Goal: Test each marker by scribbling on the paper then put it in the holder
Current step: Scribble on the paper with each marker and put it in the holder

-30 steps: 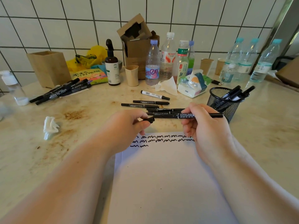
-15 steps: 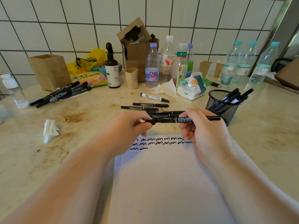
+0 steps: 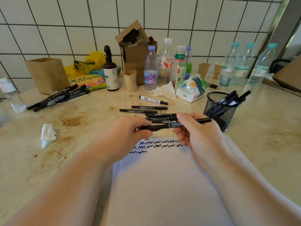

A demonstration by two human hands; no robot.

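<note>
Black mesh holder point(image 3: 219, 111) on the worktop's point(image 3: 268, 128) right contains several markers. Left hand point(image 3: 125, 132) and right hand point(image 3: 197, 132) both pinch one marker point(image 3: 169, 125) above the scribbled paper point(image 3: 159, 185).

"anten" on bottle label point(image 3: 150, 77), "东方树" on green-labelled bottle point(image 3: 180, 56)

marker point(image 3: 169, 125): black, white print | paper point(image 3: 162, 185): white, black zigzag scribbles | holder point(image 3: 219, 111): black mesh | counter point(image 3: 81, 128): cream marble, brown stains | wall point(image 3: 65, 22) behind holder: white tiles, dark grout
</note>
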